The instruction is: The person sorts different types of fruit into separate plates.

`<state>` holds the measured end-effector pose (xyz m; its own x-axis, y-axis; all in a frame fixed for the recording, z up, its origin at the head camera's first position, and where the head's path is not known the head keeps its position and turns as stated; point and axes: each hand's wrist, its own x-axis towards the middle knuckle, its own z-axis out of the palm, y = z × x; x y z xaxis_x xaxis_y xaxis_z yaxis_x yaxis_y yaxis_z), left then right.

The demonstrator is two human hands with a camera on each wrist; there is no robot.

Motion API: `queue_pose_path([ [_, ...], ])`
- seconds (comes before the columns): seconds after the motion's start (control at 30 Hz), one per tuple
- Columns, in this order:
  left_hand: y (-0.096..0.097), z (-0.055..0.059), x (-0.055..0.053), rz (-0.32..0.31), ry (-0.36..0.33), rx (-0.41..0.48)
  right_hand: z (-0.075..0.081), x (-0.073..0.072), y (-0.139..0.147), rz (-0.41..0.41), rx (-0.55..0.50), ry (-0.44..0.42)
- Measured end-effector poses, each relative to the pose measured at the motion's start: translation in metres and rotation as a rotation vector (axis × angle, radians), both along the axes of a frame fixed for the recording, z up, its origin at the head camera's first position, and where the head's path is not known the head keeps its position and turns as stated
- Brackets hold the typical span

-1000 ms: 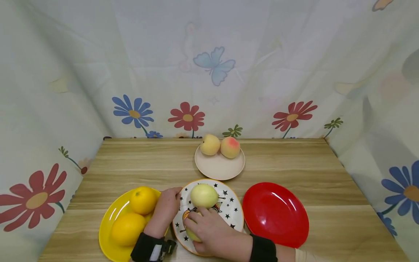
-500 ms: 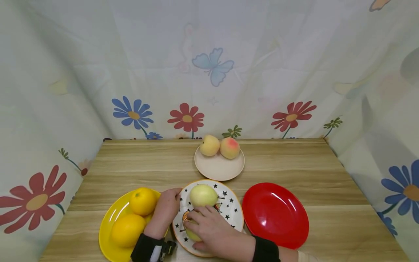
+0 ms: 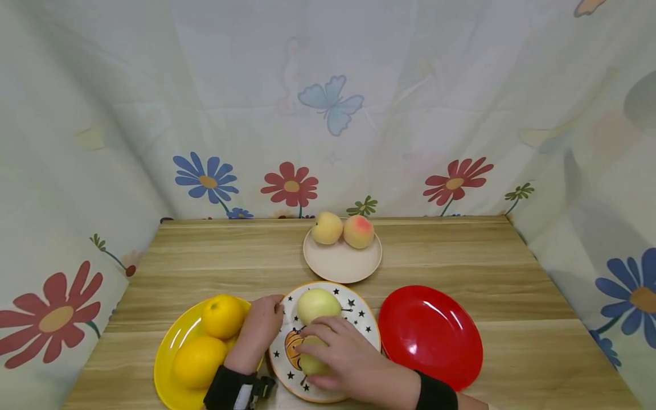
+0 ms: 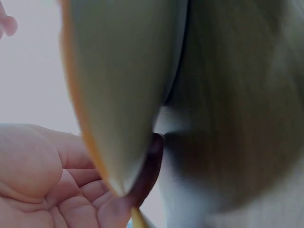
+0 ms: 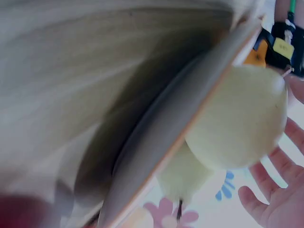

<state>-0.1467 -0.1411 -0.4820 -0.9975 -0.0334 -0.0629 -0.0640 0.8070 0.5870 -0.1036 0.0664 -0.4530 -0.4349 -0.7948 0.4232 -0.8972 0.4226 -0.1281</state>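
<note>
My left hand (image 3: 260, 324) grips the left rim of a white plate (image 3: 366, 341) printed with stars and a pumpkin; in the left wrist view a finger (image 4: 151, 166) curls under its edge. My right hand (image 3: 344, 357) curves over a pale green pear (image 3: 311, 360) at the plate's near side, fingers round its far side and thumb toward the near side. Much of that pear (image 5: 240, 118) is hidden by the hand from above. A second pear (image 3: 319, 304) lies just behind it on the same plate, its dark stem pointing right.
Left of the white plate, a yellow plate (image 3: 165, 364) bears orange-yellow citrus fruits (image 3: 199, 361), partly behind the left forearm. A red plate (image 3: 430, 336) stands at the right. A small beige plate (image 3: 342, 266) at the back carries two peaches (image 3: 359, 232). Flowered cloth hangs around the wooden table (image 3: 225, 256).
My right hand and the near pear have shifted slightly to the right, baring more of the pumpkin print. The left hand stays on the plate rim.
</note>
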Motion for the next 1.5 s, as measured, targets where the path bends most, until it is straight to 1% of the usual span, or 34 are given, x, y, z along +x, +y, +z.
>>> queue_pose_path([
  [0.1, 0.0, 0.001, -0.001, -0.014, -0.018, 0.011, 0.006, -0.002, 0.01, -0.021, -0.048, -0.037],
  [0.23, 0.001, 0.004, -0.002, -0.028, -0.059, 0.012, 0.013, -0.004, 0.027, -0.079, -0.073, -0.087],
  [0.27, 0.001, 0.005, -0.002, -0.032, -0.067, 0.009, 0.014, -0.005, 0.032, -0.099, -0.076, -0.088],
  [0.37, 0.002, 0.008, -0.002, -0.038, -0.088, -0.007, 0.018, -0.008, 0.048, -0.193, -0.077, -0.113],
  [0.47, 0.004, 0.011, -0.003, -0.044, -0.103, -0.016, 0.025, -0.012, 0.066, -0.319, -0.073, -0.156],
  [0.53, 0.004, 0.012, -0.003, -0.04, -0.122, -0.01, 0.028, -0.015, 0.078, -0.39, -0.088, -0.178],
  [0.63, 0.005, 0.015, -0.002, -0.033, -0.157, 0.008, 0.033, -0.019, 0.097, -0.493, -0.104, -0.184],
  [0.77, 0.007, 0.016, 0.0, -0.024, -0.19, 0.025, 0.036, -0.023, 0.119, -0.583, -0.143, -0.181],
  [0.9, 0.008, 0.018, 0.002, -0.01, -0.202, 0.044, 0.036, -0.026, 0.139, -0.656, -0.165, -0.191],
  [1.03, 0.009, 0.018, 0.004, -0.008, -0.199, 0.03, 0.035, -0.028, 0.158, -0.744, -0.143, -0.257],
  [1.17, 0.009, 0.017, 0.005, -0.029, -0.177, -0.024, 0.033, -0.028, 0.179, -0.81, -0.119, -0.333],
  [1.23, 0.009, 0.016, 0.005, -0.037, -0.162, -0.039, 0.031, -0.027, 0.19, -0.834, -0.123, -0.348],
  [1.4, 0.008, 0.018, 0.005, -0.039, -0.158, -0.03, 0.027, -0.028, 0.216, -0.863, -0.144, -0.381],
  [1.43, 0.008, 0.018, 0.005, -0.043, -0.169, -0.027, 0.026, -0.027, 0.22, -0.868, -0.142, -0.397],
  [1.5, 0.008, 0.02, 0.007, -0.051, -0.185, -0.019, 0.023, -0.027, 0.228, -0.882, -0.13, -0.456],
])
